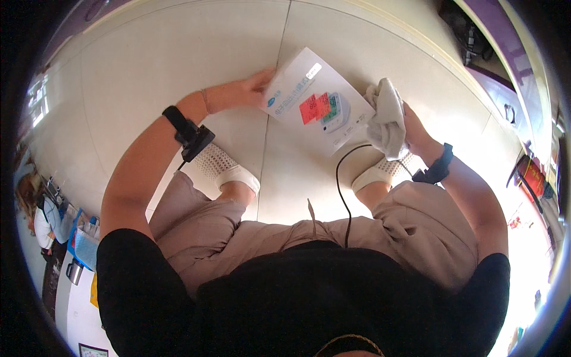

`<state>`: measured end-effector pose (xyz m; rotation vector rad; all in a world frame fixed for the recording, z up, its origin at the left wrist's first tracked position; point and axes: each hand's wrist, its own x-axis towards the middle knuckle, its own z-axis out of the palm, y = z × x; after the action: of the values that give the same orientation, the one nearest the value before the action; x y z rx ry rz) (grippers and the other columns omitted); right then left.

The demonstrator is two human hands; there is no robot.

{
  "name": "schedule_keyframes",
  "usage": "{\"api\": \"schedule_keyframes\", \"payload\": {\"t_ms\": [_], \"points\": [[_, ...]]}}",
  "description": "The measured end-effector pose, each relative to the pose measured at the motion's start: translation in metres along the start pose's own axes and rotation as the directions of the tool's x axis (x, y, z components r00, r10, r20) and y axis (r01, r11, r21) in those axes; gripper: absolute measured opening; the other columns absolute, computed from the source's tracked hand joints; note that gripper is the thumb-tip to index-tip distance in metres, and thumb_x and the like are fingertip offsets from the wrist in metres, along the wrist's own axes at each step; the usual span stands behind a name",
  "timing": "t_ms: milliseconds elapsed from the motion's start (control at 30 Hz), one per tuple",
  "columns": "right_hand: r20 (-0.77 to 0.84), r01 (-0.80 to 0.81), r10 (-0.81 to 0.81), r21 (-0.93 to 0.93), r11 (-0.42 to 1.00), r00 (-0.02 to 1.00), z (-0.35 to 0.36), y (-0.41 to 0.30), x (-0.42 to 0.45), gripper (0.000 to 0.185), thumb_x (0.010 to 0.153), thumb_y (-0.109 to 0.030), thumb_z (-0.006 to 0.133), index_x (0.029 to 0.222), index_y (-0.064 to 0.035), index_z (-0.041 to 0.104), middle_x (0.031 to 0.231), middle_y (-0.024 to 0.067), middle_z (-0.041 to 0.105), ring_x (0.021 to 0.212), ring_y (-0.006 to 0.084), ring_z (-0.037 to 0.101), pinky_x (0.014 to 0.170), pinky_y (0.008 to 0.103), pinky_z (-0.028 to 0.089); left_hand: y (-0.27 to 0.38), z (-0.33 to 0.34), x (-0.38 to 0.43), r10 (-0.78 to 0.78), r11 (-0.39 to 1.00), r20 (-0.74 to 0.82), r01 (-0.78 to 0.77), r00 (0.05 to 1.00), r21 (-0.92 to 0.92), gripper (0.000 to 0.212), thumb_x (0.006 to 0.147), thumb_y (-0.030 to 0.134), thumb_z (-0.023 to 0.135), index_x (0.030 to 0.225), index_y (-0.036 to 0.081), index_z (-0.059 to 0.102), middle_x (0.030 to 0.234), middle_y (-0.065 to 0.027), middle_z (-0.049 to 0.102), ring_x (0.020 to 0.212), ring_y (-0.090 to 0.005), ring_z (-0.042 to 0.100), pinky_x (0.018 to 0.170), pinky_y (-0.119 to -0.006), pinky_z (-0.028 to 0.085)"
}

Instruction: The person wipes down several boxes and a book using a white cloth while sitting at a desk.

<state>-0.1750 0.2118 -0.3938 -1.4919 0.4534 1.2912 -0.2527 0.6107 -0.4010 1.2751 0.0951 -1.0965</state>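
A white cardboard box (308,102), printed with a picture of a blood pressure monitor with red and green displays, is tilted above the tiled floor in front of me. My left hand (258,88) grips its left edge, with part of the fingers hidden and slightly blurred. Bunched in my right hand (415,127) is a whitish cloth (386,118), pressed against or just beside the box's right corner. Most of the right fingers are behind the cloth. A black strap with a small device (192,136) circles my left wrist; a similar strap (437,167) is on my right.
Between my knees a black cable (339,183) loops up towards the cloth. My perforated shoes (214,163) rest on the floor tiles (178,49). A drawer front with a handle (510,114) stands at right. On the left are another person (44,223), a blue bag (87,241) and a metal mug (74,271).
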Motion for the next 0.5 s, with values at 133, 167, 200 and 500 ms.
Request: {"api": "schedule_keyframes", "payload": {"t_ms": [133,167,200,500], "points": [[0.281,-0.209,0.116,0.327,0.922,0.953,0.026,-0.012,-0.001,0.052,0.090,-0.041,0.049,0.126,-0.0033,0.043,0.115,0.0097,0.055,0.104,0.0189,0.054,0.087,0.0314,0.047,0.025,0.007,0.003,-0.188,0.938,-0.032,0.170,0.982,-0.301,0.083,0.082,0.030,0.063,0.143,0.010,0.010,0.138,-0.0130,0.034,0.126,-0.0239,0.034,0.101,-0.035,0.032],[0.260,-0.178,0.089,0.346,0.921,0.962,0.029,-0.020,-0.004,0.051,0.090,-0.039,0.049,0.126,-0.0032,0.042,0.115,0.0098,0.055,0.103,0.0190,0.054,0.087,0.0315,0.047,0.032,0.013,0.006,-0.104,0.985,-0.096,0.089,0.990,-0.147,0.083,0.081,0.028,0.064,0.143,0.009,0.012,0.138,-0.0133,0.034,0.126,-0.0245,0.034,0.101,-0.035,0.032],[0.240,-0.149,0.062,0.365,0.919,0.969,0.032,-0.032,-0.007,0.049,0.090,-0.037,0.049,0.126,-0.0030,0.042,0.114,0.0099,0.055,0.103,0.0192,0.055,0.087,0.0316,0.048,0.038,0.020,0.005,-0.011,1.000,-0.147,0.013,0.989,0.015,0.083,0.080,0.027,0.065,0.142,0.009,0.013,0.138,-0.0136,0.034,0.126,-0.0250,0.034,0.101,-0.035,0.032],[0.219,0.432,-0.387,-0.222,0.874,0.896,0.029,-0.070,-0.041,0.064,0.075,-0.011,0.065,0.131,0.0001,0.034,0.112,0.0131,0.056,0.100,0.0198,0.057,0.086,0.0302,0.046,-0.001,0.028,-0.021,0.447,0.357,-0.229,0.062,0.865,0.932,0.095,0.070,0.027,0.073,0.139,0.004,0.012,0.138,-0.0226,0.026,0.127,-0.0363,0.030,0.106,-0.041,0.026]]}}
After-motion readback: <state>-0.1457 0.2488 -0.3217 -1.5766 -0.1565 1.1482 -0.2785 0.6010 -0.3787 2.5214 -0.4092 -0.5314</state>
